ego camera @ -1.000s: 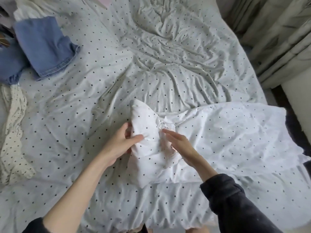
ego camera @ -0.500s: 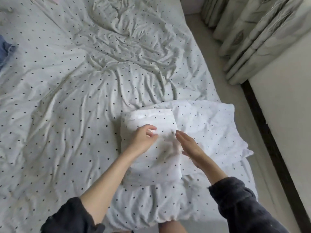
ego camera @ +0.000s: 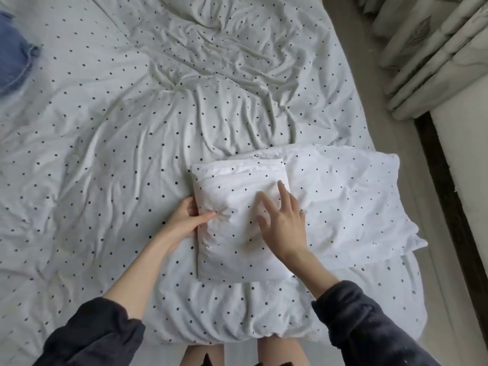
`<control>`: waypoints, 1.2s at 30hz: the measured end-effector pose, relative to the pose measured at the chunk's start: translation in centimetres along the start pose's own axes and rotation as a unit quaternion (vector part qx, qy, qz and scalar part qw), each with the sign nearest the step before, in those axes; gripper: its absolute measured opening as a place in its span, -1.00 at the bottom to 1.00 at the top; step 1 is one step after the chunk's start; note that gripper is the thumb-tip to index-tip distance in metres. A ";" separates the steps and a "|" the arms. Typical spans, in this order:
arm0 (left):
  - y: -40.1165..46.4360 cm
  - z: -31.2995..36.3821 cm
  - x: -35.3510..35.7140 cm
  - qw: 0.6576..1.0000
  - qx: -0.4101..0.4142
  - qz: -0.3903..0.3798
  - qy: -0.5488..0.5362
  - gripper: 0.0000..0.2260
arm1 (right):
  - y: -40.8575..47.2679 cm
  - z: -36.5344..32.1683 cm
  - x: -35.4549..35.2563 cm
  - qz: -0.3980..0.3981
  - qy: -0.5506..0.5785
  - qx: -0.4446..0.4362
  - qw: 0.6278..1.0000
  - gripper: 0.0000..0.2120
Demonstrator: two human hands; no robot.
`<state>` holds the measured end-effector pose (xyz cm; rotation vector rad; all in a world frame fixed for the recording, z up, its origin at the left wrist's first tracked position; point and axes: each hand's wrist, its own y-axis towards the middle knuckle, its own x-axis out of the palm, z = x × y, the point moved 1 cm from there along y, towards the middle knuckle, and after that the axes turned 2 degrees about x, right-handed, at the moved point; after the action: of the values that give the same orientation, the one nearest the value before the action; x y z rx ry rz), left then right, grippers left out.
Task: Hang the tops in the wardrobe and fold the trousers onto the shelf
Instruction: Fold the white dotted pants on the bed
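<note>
Polka-dot bed (ego camera: 132,154), near edge: white dotted trousers (ego camera: 343,202) half folded.
Left hand (ego camera: 184,220) pinches the folded part's left edge; right hand (ego camera: 285,225) lies flat on top, fingers spread. Best to press air out, square edges, then fold the rest.

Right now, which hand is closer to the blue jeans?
Left. The left hand grips the folded white garment on its jeans-facing edge; the right hand lies farther from the blue jeans.
</note>
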<state>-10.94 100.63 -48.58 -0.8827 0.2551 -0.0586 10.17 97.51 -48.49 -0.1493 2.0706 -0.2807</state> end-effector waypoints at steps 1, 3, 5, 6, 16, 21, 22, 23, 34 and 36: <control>-0.1 0.0 -0.1 1.000 -0.010 -0.023 -0.006 -0.53 | -0.1 -0.6 0.1 0.020 -0.003 -0.031 0.999 -0.53; -0.6 0.1 -0.2 0.999 -0.024 -0.048 -0.001 -0.57 | -0.4 -1.9 0.8 0.020 -0.031 -0.078 0.996 -0.54; -0.6 0.0 -0.4 0.998 -0.029 -0.047 0.004 -0.56 | -0.6 -2.9 1.6 -0.017 -0.076 -0.086 0.993 -0.46; -0.7 0.0 -0.6 0.999 -0.031 -0.044 0.000 -0.54 | -0.5 -3.0 2.1 -0.046 -0.093 -0.081 0.991 -0.42; -3.4 3.1 0.0 0.994 0.033 -0.091 0.050 -0.67 | 1.9 -0.4 1.3 -0.258 0.063 -0.062 0.962 -0.36; -6.1 7.9 3.8 0.993 0.055 -0.103 -0.001 -0.72 | 1.5 3.3 -4.8 -0.188 0.283 0.073 0.938 -0.59; -6.6 9.3 5.6 0.991 0.061 -0.115 -0.004 -0.73 | 1.2 4.8 -6.5 -0.172 0.304 0.105 0.931 -0.64; -6.9 10.4 7.3 0.989 0.070 -0.127 -0.001 -0.72 | 0.9 6.0 -7.8 -0.167 0.341 0.134 0.915 -0.68; -2.2 10.6 23.5 0.979 0.136 -0.087 0.125 -0.81 | -0.2 20.3 -11.7 -0.059 0.352 0.289 0.888 -0.52; -0.7 9.1 21.6 0.988 0.114 0.011 0.107 -0.76 | 0.2 20.8 -10.7 -0.047 0.236 0.282 0.929 -0.47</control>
<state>12.27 103.73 -46.75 -0.6448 0.4492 -0.1586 33.50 97.20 -49.36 0.1901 2.3597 -1.0400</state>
